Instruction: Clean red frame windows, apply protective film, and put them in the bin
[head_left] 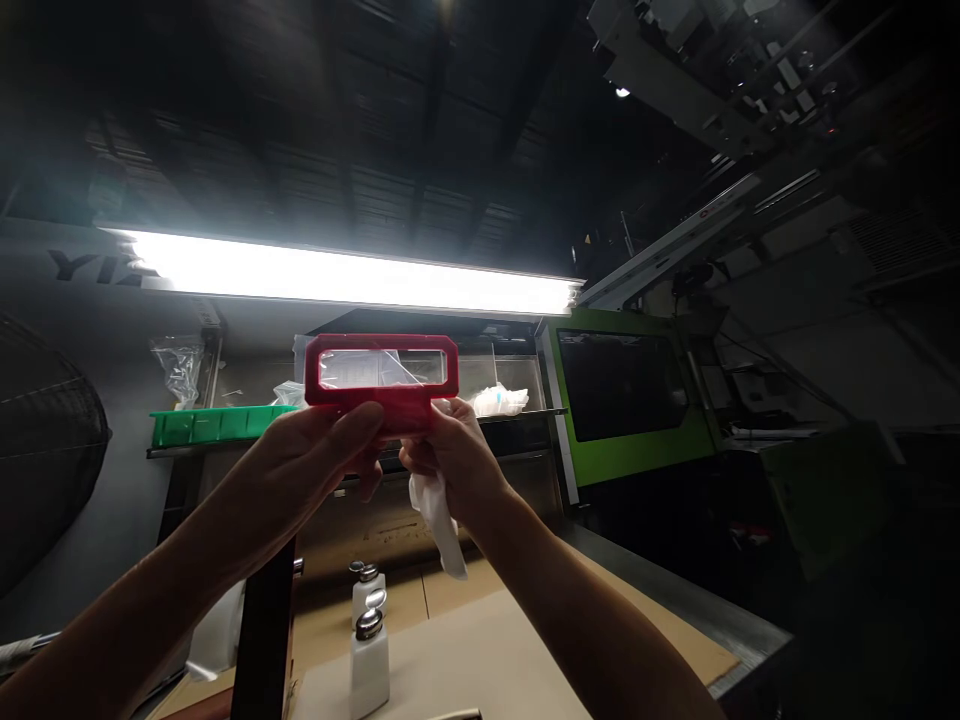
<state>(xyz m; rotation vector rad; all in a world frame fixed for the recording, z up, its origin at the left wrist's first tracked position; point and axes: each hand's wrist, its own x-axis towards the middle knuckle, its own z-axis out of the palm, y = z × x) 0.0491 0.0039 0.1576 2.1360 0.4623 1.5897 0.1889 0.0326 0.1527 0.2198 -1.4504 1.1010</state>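
Your left hand (330, 452) and right hand (459, 455) both grip the red frame (405, 408), held up before the shelf (525, 416) — fingers hide part of its lower edge. White cloth (442, 530) dangles from your right hand, its top covered. The front bottle (370, 668) partly blocks the rear bottle (361, 603). Beyond, your left hand overlaps a green tray (214, 426); the green machine (626, 388) fades into darkness below.

I hold a red frame (390, 394) upright in front of me, its long side nearly level, its top corners cut off, its wide opening facing me; a solid red part extends below that. A limp white cloth (439, 525) hangs under its right end from my grip.
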